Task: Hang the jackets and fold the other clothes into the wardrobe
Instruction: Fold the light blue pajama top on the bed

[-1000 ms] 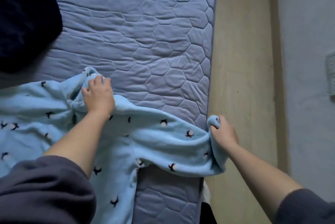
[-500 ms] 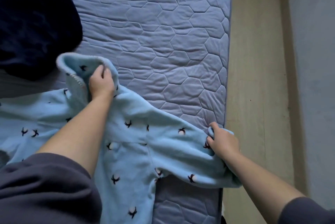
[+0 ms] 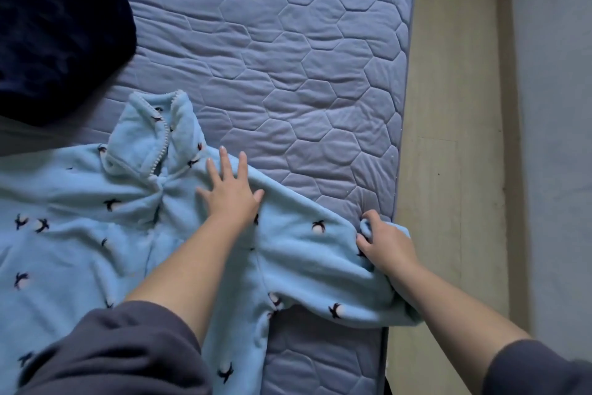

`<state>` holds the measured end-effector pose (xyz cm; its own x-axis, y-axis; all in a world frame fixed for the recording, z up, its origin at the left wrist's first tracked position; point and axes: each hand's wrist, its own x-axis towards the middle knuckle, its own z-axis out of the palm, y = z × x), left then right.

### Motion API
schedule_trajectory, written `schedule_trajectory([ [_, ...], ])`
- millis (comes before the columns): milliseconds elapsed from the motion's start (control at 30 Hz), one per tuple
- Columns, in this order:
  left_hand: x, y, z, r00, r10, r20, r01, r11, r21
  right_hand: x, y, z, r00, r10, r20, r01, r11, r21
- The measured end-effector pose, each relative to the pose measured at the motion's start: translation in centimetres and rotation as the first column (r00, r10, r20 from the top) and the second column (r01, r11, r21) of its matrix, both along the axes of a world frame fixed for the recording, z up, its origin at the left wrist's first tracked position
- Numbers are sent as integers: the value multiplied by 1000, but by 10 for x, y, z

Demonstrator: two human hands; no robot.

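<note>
The right grip [image 3: 386,244] is clenched on the sleeve cuff [image 3: 368,226] at the bed's [image 3: 304,58] edge. The left grip [image 3: 232,191] is released, palm flat with fingers spread on the pale blue fleece top [image 3: 80,234]. Beyond, a dark garment [image 3: 54,26] lies on the bed.

Quilted mattress [image 3: 288,42], wooden floor [image 3: 448,106].

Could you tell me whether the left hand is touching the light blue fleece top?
Touching. The head view shows the left hand pressed flat, fingers spread, on the light blue fleece top near its shoulder, with no gap beneath the palm.
</note>
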<state>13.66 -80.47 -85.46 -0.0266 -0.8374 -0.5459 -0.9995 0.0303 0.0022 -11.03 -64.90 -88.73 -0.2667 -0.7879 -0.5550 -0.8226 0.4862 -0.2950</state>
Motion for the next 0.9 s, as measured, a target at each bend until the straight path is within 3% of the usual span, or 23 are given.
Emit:
schedule_trajectory([
  [133, -31, 76, -14, 999, -7, -42, 6, 999, -34, -3, 6, 5, 996, -73, 51, 72, 997, 37],
  [200, -46, 101, -23, 991, -132, -20, 132, 991, -30, -11, 11, 7, 969, -192, 153, 189, 981, 35],
  [267, -57, 110, -34, 988, -156, 12, 156, 987, 22, -24, 19, 7, 906, -332, 262, 336, 941, 31],
  [333, -64, 102, -40, 1000, 9, 26, -10, 1000, 20, -46, 29, 7, 860, -461, 218, 462, 886, 50],
  [433, -72, 91, -38, 970, 242, -12, -242, 970, -37, -93, 59, 12, 848, -530, 1, 528, 846, 71],
  [500, -79, 103, -32, 988, 147, -55, -151, 984, -91, -125, 83, 22, 755, -647, -104, 654, 755, 52],
  [567, -85, 134, -29, 996, 20, -85, -28, 995, -94, -152, 107, 35, 621, -768, -158, 777, 629, -7],
  [633, -92, 161, -28, 996, -53, -73, 45, 994, -104, -170, 123, 45, 547, -819, -171, 826, 562, -51],
  [700, -102, 166, -22, 966, -221, -130, 199, 966, -162, -179, 133, 53, 513, -848, -138, 847, 525, -80],
  [800, -114, 144, -20, 790, -602, -121, 561, 788, -253, -180, 140, 59, 463, -887, 2, 879, 459, -129],
  [900, -125, 110, -13, 752, -656, -66, 624, 740, -250, -184, 149, 61, 463, -872, 157, 886, 449, -114],
])
